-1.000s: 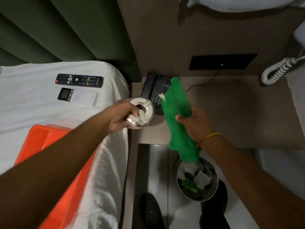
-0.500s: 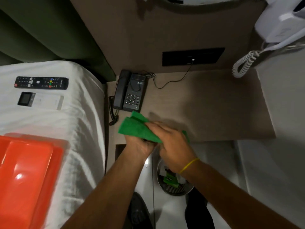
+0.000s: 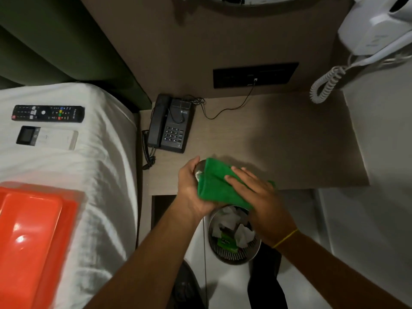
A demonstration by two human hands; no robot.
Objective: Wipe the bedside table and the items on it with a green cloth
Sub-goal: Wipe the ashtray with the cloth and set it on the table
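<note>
The green cloth (image 3: 219,186) lay draped over a round metal dish (image 3: 199,171), of which only a shiny sliver showed at the cloth's upper left edge. The left hand (image 3: 191,186) cupped that dish from below and from the left, fingers curled around its rim, holding it above the front edge of the bedside table (image 3: 278,141). The right hand (image 3: 256,192) pressed flat on the cloth from the right, fingers stretched out and together, pinning the fabric against the dish rather than pinching it. The cloth's long axis ran from upper left to lower right, along the right hand's fingers, so a wiping stroke would probably follow that line. Both hands touched the work; the right one did the rubbing. A wire bin (image 3: 234,237) stood on the floor directly beneath the hands. The black phone (image 3: 171,123) sat near, up and to the left, its cord (image 3: 227,110) trailing to the wall. To the right the table top had open room for setting the dish down.
</note>
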